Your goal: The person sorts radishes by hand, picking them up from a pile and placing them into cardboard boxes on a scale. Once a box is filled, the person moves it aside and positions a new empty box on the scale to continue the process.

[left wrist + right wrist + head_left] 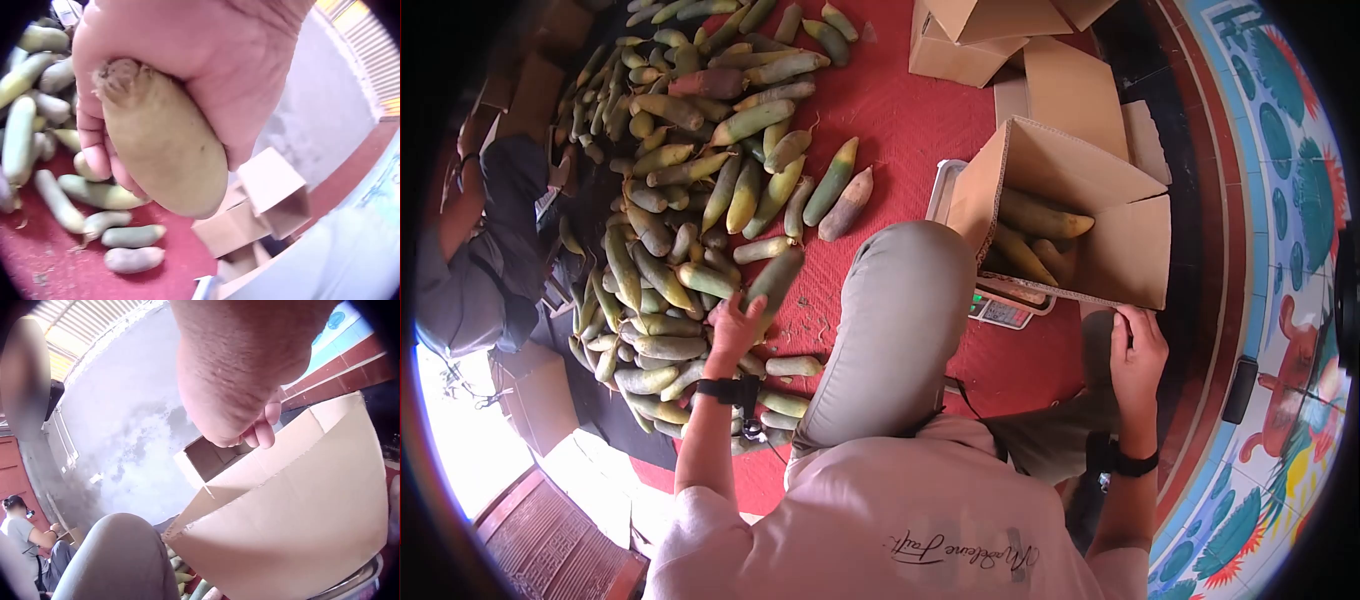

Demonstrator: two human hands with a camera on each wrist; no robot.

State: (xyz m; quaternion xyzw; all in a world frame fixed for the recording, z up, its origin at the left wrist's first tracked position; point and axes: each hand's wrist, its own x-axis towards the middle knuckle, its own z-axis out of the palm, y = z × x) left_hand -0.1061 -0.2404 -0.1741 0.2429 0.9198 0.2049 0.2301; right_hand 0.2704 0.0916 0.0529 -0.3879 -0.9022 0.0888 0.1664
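My left hand (735,330) grips a green radish (776,278) above the near side of a large radish pile (665,260). In the left wrist view, the held radish (165,140) points its rough end toward the camera, with fingers round one side. My right hand (1138,355) is at the near edge of an open cardboard box (1125,245), fingertips right at the rim and loosely bent. Several radishes (1040,215) lie inside the box. The right wrist view shows my right hand (234,394) over the box's wall (300,512).
The box stands on a scale (1000,312) with a lit display, right of my bent knee (905,300). More cardboard boxes (965,55) are behind it. Another person (475,250) sits across the pile. Red matting (900,110) covers the floor; a painted tile wall (1290,200) runs along the right.
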